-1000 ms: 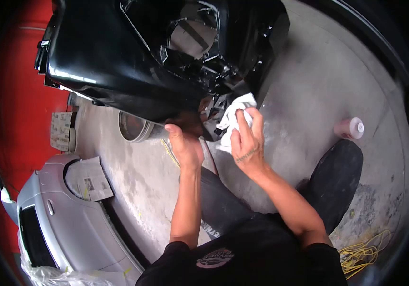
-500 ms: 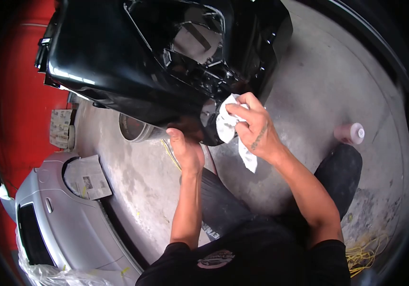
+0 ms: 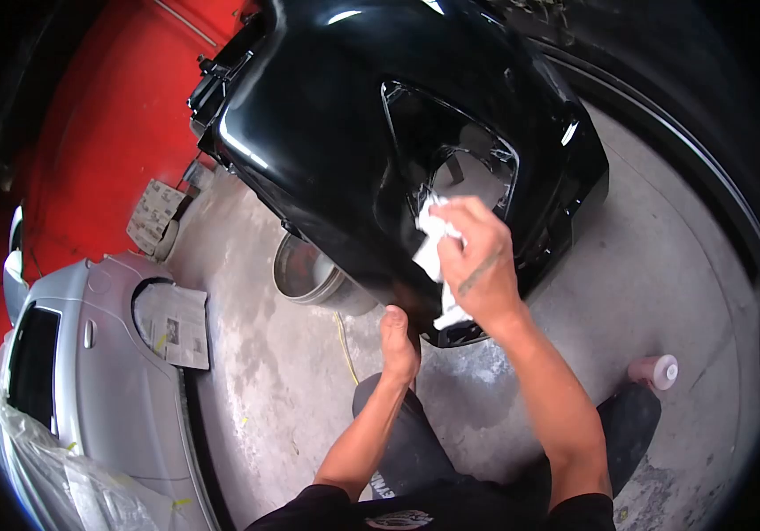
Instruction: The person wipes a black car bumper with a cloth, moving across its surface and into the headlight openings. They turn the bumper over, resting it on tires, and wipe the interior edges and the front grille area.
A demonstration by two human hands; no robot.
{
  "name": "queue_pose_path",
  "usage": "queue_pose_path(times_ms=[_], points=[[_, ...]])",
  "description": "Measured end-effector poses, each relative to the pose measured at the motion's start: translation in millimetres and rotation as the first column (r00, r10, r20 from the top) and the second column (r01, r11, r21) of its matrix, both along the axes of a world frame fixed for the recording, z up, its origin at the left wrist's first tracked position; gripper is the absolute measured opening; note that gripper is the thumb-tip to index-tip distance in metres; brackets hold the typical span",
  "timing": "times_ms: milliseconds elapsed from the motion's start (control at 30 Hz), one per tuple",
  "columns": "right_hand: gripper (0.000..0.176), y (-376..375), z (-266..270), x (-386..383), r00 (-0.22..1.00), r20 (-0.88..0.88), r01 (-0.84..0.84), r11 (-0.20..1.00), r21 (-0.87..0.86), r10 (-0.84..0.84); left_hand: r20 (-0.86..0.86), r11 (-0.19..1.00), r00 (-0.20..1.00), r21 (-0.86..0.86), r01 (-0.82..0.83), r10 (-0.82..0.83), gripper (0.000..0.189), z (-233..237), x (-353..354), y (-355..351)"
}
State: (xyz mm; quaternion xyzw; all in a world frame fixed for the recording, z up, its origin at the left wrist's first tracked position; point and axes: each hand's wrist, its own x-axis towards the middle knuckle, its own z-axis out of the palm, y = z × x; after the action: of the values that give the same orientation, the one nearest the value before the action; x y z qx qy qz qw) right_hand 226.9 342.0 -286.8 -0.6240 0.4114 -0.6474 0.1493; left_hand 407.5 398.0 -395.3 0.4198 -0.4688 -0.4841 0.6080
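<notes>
A glossy black car bumper (image 3: 327, 115), with a large angular opening (image 3: 468, 159) in its face, takes up the upper middle of the head view. My right hand (image 3: 483, 261) is closed round a crumpled white cloth (image 3: 434, 252), held at the bumper's surface by the lower corner of that opening. A loose end of the cloth hangs below the hand. At the bumper's near lower edge, my left hand (image 3: 399, 347) grips with the thumb on the outside, its fingers hidden behind the edge.
A bucket (image 3: 331, 290) stands under the bumper's left side, a yellow cord (image 3: 344, 345) near it. By my right knee is a bottle of pinkish liquid (image 3: 650, 372). On the left are a silver car body (image 3: 119, 354) with newspaper (image 3: 181, 332) in its wheel arch, and a red wall (image 3: 106, 133).
The view has shifted, so the bumper sits lower and farther right. My right hand has moved the cloth from the bumper's near corner up toward the opening. My left hand still holds the edge.
</notes>
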Motion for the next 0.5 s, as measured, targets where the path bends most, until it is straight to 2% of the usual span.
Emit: queue_pose_path(times_ms=[33,67,100,167,200,233,300,367,400,433,467,500], points=[[0.036,-11,8,-3,0.993,0.111,-0.033,0.998,-0.056,0.039,0.008,0.999,0.999,0.034,0.041,-0.041,0.074,-1,5,1],[0.041,-23,12,-2,0.995,0.046,0.098,0.984,-0.151,-0.092,0.011,0.995,0.997,0.062,0.081,-0.082,0.074,-3,8,0],[0.044,-24,21,1,0.987,-0.066,0.127,0.969,-0.210,-0.144,0.005,0.996,0.997,0.043,0.081,-0.081,0.074,-6,9,-1],[0.046,-24,16,16,0.972,-0.220,0.046,0.987,-0.154,-0.080,0.013,0.996,0.998,0.070,0.058,-0.059,0.071,-12,15,2],[0.040,-24,12,11,0.955,-0.264,0.091,0.980,-0.176,-0.136,-0.113,0.999,0.993,0.044,-0.008,0.013,0.055,-16,14,0],[0.040,-27,10,2,0.952,-0.276,0.080,0.978,-0.195,-0.132,-0.128,1.000,0.992,0.026,-0.016,0.020,0.055,-5,7,-1],[0.034,-37,8,-11,0.957,-0.289,0.006,1.000,-0.009,-0.009,-0.064,0.996,0.998,0.088,-0.011,0.016,0.052,17,-1,4],[0.031,-54,33,-16,0.991,-0.113,0.066,0.994,-0.088,-0.076,-0.091,0.991,0.990,0.097,-0.097,0.106,0.053,4,-4,3],[0.034,-56,52,-13,0.991,-0.019,0.130,0.983,-0.127,-0.133,-0.080,0.996,0.996,0.090,-0.030,0.037,0.054,-21,7,1],[0.034,-60,63,-8,0.997,0.030,0.069,0.996,-0.055,-0.067,-0.069,0.995,0.997,0.090,0.038,-0.032,0.056,-38,17,1],[0.034,-63,70,4,0.991,-0.099,0.081,0.992,-0.101,-0.091,-0.080,0.996,0.997,0.089,0.019,-0.012,0.056,-43,27,2],[0.034,-63,71,16,0.967,-0.225,0.089,0.986,-0.143,-0.120,0.099,0.975,0.992,0.214,0.057,-0.079,0.059,-44,36,5]])
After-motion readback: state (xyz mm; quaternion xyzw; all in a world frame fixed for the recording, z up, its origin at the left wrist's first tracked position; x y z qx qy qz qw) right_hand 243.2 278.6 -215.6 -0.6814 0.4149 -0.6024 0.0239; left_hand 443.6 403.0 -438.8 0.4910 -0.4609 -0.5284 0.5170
